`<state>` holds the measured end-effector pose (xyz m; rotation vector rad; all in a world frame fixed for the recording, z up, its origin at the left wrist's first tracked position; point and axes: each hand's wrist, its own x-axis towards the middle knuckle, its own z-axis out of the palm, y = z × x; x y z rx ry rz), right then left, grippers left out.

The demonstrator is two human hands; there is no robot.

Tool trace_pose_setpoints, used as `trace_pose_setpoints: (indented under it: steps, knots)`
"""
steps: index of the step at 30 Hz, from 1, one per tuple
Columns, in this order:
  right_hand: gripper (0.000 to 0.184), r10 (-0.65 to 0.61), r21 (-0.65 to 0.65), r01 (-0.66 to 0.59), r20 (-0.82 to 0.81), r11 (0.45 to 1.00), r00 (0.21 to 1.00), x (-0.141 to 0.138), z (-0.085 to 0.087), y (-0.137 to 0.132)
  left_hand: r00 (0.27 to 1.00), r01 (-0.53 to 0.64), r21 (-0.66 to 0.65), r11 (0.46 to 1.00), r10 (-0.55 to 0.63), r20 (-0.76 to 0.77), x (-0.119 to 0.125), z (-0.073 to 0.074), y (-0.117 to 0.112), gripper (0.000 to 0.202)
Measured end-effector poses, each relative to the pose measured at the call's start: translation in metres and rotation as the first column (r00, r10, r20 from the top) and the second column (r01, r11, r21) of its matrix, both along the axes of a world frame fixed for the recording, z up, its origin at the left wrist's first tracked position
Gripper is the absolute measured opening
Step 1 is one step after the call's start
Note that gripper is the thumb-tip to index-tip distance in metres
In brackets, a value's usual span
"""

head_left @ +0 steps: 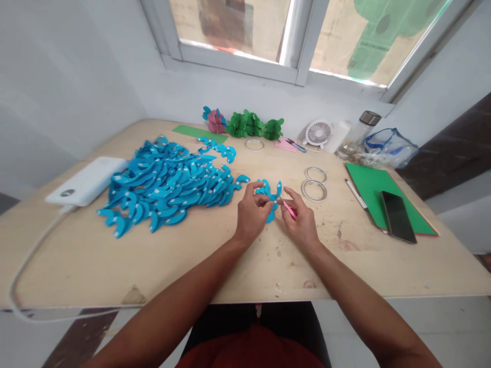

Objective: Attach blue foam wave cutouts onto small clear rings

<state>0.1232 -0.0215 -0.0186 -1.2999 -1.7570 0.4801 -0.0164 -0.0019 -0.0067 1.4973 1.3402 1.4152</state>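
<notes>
At the middle of the table my left hand is closed, its thumb and forefinger pinching a small blue paper piece. In my right hand is a slim pair of pink tweezers, its thin tip close to the left fingertips and the blue paper. More curved blue pieces lie under and behind the hands, partly covered by the fingers. To the left spreads a large heap of curved blue paper pieces, many with small white squares on them.
Behind are green paper shapes, a pink-and-blue one, a small fan and a bottle. Metal rings lie right of the hands. A phone rests on green sheets. A cabled white power bank sits left.
</notes>
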Motion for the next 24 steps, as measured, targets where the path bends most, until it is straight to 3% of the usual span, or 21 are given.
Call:
trace_pose_setpoints:
  steps: [10, 24]
  knots:
    - [0.056, 0.008, -0.012, -0.007, 0.021, 1.000, 1.000, -0.0021, -0.0004, -0.0016, 0.999, -0.045, -0.017, 0.999, 0.044, -0.026, 0.0018, 0.0012, -0.0002, 0.039]
    - [0.057, 0.022, 0.016, -0.023, 0.107, 1.000, 0.994, -0.0050, 0.0006, -0.0047, 0.998, -0.058, -0.004, 0.998, 0.058, -0.024, 0.0010, 0.0015, 0.0014, 0.038]
